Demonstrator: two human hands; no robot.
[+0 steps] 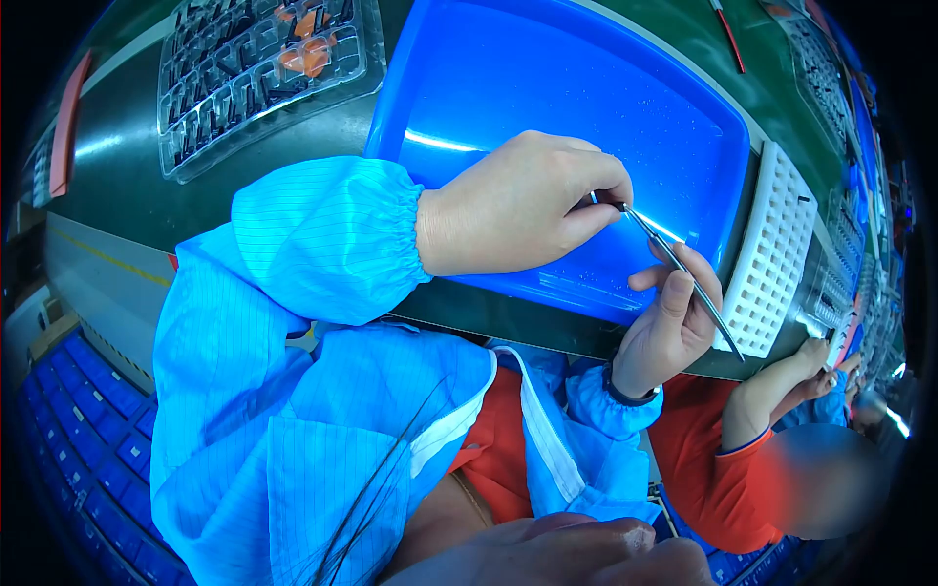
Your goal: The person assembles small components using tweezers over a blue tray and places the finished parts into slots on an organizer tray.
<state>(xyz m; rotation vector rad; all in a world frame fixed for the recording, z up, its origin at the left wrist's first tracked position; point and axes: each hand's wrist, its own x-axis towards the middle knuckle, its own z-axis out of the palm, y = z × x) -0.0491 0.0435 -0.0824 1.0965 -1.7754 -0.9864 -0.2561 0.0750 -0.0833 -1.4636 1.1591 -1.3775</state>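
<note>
My left hand (528, 205), palm down over the blue plastic tray (557, 88), pinches a small black part (608, 199) between thumb and forefinger. Most of that part is hidden by the fingers. Lower right of it, my right hand (674, 317) has its fingers round a slim, pen-shaped metal tool (692, 276). The tool slants up to the left, its tip touching or very close to the black part. Its dark rear end reaches past the right hand, near the white tray. Small pale specks dot the blue tray's floor.
A clear blister tray (264, 119) at upper left bears black parts and orange pieces (309, 57). The white tray (772, 254) with rows of holes has one small black piece on it. At right sits a person in a red shirt (703, 459), hands near the bench.
</note>
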